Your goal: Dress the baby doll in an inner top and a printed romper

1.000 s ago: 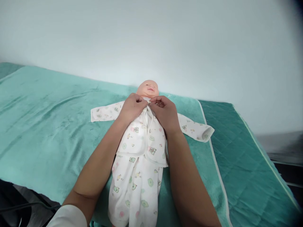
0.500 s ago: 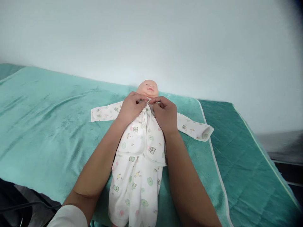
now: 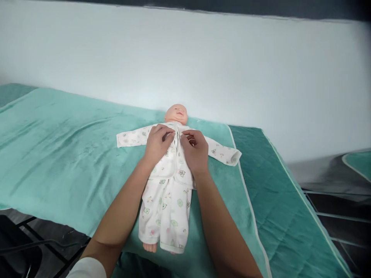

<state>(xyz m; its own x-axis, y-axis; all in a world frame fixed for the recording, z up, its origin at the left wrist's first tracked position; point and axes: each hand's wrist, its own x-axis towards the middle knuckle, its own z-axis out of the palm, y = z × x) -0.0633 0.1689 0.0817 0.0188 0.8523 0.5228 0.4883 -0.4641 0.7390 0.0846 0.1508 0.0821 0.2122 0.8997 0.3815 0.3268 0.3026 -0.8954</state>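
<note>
A baby doll [image 3: 176, 114] lies on its back, its head toward the wall and its toes showing at the trouser hems. It wears a white printed baby shirt [image 3: 171, 168] with both sleeves stretched out sideways, and matching trousers [image 3: 165, 212]. At the upper chest my left hand [image 3: 159, 142] pinches the shirt's front edge, thumb against forefinger. Across the front opening, my right hand [image 3: 195, 148] is closed on the other edge with its fingers bent. A narrow gap shows between the two edges. Any fastener under the fingertips is hidden.
A light green blanket [image 3: 72, 154] lies under the doll, over a darker green quilted cover [image 3: 275, 193] at the right. Behind stands a white wall [image 3: 185, 61]. Dark chair-like parts [image 3: 17, 243] and a cable are at the lower left, and metal bars [image 3: 342, 217] at the right.
Both hands have moved from the collar down to the upper chest, uncovering the collar. My view has drawn back, so the doll looks smaller and its toes show.
</note>
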